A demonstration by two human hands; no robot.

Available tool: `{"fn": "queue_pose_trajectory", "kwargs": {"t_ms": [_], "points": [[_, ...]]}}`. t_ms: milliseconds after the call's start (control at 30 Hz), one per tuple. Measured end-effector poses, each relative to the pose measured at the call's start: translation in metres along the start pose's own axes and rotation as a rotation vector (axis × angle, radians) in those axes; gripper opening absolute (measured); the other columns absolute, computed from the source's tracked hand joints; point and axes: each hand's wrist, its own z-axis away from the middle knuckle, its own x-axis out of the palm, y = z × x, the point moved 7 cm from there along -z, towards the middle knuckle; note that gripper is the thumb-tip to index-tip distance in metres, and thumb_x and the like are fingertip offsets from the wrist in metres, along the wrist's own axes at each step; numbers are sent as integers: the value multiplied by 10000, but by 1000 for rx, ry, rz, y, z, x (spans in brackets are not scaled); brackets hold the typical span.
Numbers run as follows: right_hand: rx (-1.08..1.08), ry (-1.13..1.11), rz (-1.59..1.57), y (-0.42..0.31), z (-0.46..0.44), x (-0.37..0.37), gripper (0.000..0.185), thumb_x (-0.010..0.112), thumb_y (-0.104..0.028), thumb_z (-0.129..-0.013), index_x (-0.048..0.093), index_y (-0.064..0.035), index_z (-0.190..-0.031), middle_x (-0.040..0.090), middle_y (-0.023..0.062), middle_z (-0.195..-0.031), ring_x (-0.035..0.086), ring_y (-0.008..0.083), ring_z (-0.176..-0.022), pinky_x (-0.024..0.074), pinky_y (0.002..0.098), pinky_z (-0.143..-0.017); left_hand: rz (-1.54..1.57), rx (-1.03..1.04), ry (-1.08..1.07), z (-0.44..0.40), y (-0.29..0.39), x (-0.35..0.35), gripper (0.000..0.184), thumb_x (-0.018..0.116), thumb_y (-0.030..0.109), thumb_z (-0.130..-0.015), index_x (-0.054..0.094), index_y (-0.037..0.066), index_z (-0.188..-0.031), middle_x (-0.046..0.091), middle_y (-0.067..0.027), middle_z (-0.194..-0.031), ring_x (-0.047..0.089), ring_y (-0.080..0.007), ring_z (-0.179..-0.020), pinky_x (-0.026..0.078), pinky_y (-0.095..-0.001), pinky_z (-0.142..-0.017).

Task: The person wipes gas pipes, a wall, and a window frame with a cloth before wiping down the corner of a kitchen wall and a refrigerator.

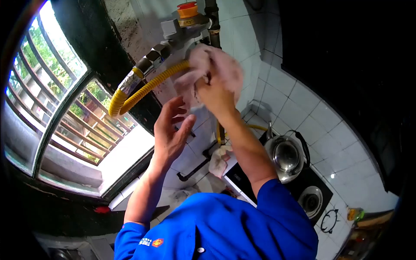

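My right hand (213, 96) is closed on a pale pink cloth (227, 71), which bunches up around the fingers near the wall pipe. A yellow corrugated gas hose (151, 84) loops from the pipe fittings and passes behind the cloth. My left hand (170, 132) is raised just below the hose, fingers apart, with nothing in it. Above the cloth sits a gas regulator (187, 19) with an orange and red cap, joined to metal fittings (157, 53). The cloth hides whatever part of the hose or pipe lies behind it.
At lower right a metal kettle (286, 157) stands on a black gas stove (299, 186). A loose burner ring (330, 221) lies beside the stove. Another crumpled cloth (220, 161) is at the stove's corner. To the left is a barred window (65, 117); a dark vertical pipe (213, 26) runs along the tiled wall.
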Motion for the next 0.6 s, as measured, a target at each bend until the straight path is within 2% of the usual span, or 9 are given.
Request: {"fn": "queue_pose_trajectory", "kwargs": {"t_ms": [67,133,200,267,400,433,467,533,600], "points": [[4,-8,111,18,2,3,480,629,-132,-886,557,-98,-1360,696,175,-1035,696,324,-959,535,391,-872,10,-9,-26,-1,-2,7,421,711,140,-906,545,-24,-1255,637,-138,-1130,638,-182,-993,524,-327,-882],[-416,-242,177,18,29,29,412,603,-167,-869,614,-38,-1260,693,215,-1091,674,331,-1012,532,424,-866,17,-85,-69,4,-4,12,396,712,138,-905,558,-25,-1231,639,-135,-1124,636,-184,-996,521,-324,-882],[-142,-125,-100,46,52,18,374,626,-103,-869,634,-23,-1234,663,209,-1129,650,306,-1079,491,383,-959,93,-173,-106,13,-15,22,372,727,145,-897,586,-20,-1198,652,-128,-1075,634,-192,-976,512,-317,-864],[-224,57,-161,70,61,-4,340,617,-127,-889,652,-21,-1211,661,159,-1169,633,288,-1106,484,375,-973,59,14,-172,18,-9,39,401,749,154,-882,587,-15,-1208,657,-127,-1032,634,-197,-937,516,-323,-835],[-59,323,-647,199,65,-26,316,607,-148,-917,646,-11,-1198,650,101,-1147,641,183,-1012,521,321,-887,-132,83,-444,26,-27,89,424,757,155,-850,591,20,-1216,625,-210,-1074,623,-392,-933,508,-391,-840],[-75,343,-592,198,67,-32,282,505,-56,-938,633,10,-1180,584,80,-1134,585,179,-1017,509,308,-859,-69,85,-431,28,-34,102,411,747,160,-856,591,19,-1209,632,-209,-1092,628,-409,-953,513,-423,-832],[51,291,-903,208,66,-28,341,481,-47,-943,593,-2,-1262,549,68,-1209,558,160,-1079,511,299,-858,-90,14,-476,33,-44,113,465,746,97,-852,582,13,-1278,634,-203,-1183,644,-321,-1045,517,-393,-894],[276,515,-1041,257,70,-20,384,534,-145,-958,553,-35,-1326,610,85,-1215,604,177,-1070,523,302,-854,-162,-6,-605,47,-51,127,461,745,85,-840,593,23,-1271,629,-203,-1222,634,-354,-1079,520,-403,-911],[302,485,-1051,286,71,-16,386,525,-143,-964,550,-35,-1333,606,86,-1225,598,177,-1082,513,304,-871,-182,-34,-668,57,-57,131,448,740,78,-840,601,26,-1262,630,-200,-1222,633,-356,-1081,521,-405,-914]]}}
